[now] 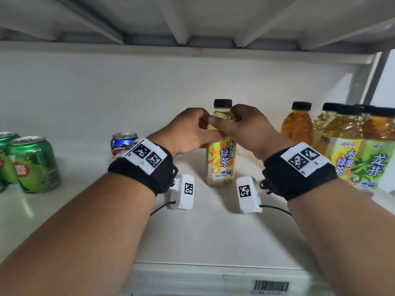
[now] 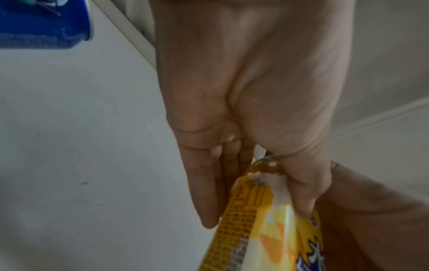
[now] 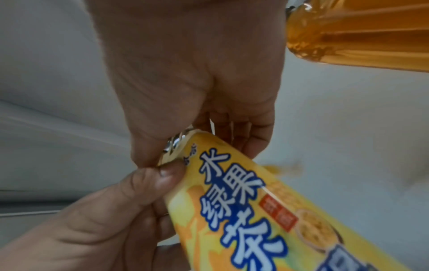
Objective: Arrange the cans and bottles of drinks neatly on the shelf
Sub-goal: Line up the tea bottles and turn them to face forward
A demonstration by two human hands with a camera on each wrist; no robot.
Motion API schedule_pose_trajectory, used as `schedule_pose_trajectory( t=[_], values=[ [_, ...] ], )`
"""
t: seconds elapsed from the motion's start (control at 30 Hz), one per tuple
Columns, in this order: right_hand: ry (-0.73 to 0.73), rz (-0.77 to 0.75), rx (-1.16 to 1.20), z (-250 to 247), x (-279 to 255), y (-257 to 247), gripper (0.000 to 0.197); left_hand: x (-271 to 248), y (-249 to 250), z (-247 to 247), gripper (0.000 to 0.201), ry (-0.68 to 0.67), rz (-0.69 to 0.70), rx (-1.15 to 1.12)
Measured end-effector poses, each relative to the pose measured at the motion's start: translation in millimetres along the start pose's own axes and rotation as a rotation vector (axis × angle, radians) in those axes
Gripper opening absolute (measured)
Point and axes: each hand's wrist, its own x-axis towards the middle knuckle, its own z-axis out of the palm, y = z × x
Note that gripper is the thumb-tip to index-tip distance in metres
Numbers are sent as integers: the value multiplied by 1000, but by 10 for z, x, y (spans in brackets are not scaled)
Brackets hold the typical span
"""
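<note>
A yellow-labelled tea bottle (image 1: 221, 162) with a black cap stands upright in the middle of the white shelf (image 1: 203, 236). Both hands hold its upper part. My left hand (image 1: 192, 130) grips it from the left, fingers and thumb curled round the shoulder; its label (image 2: 255, 225) fills the left wrist view below the left hand (image 2: 243, 91). My right hand (image 1: 245, 127) grips it from the right, thumb across the front. In the right wrist view the right hand (image 3: 197, 73) closes on the bottle (image 3: 243, 201), and the left thumb (image 3: 162, 176) presses beside it.
A blue cola can (image 1: 123, 143) stands left of the bottle, seen also as the blue can (image 2: 44, 23). Green cans (image 1: 32, 163) crowd the far left. At the right stand an amber bottle (image 1: 297, 124) and several tea bottles (image 1: 350, 144). Another shelf (image 1: 192, 22) hangs low overhead.
</note>
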Motion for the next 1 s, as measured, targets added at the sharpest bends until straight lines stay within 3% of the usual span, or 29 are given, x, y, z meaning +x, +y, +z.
schedule_pose_trajectory(
  t=[0.1,0.37,0.5,0.63,0.73,0.83,0.93,1.0],
  values=[
    [-46,27,80,21,-43,36,55,-16,-24,-4,63,31,30,14],
    [-112,32,231,21,-142,12,47,-110,-61,-39,70,-17,27,-28],
    [-90,5,345,50,-184,-25,37,-154,-73,-67,62,-59,27,-54],
    [-75,-37,516,79,-214,-78,25,-204,-47,-67,72,-105,13,-76],
    [-66,-58,550,94,-231,-90,18,-236,-19,-81,61,-144,19,-57],
    [-80,-55,547,137,-232,-97,23,-226,-3,-92,53,-78,25,-8],
    [-121,-20,493,184,-207,-114,44,-207,6,-92,32,-12,36,36],
    [-141,-1,430,195,-199,-102,58,-212,22,-89,37,-3,30,53]
  ],
)
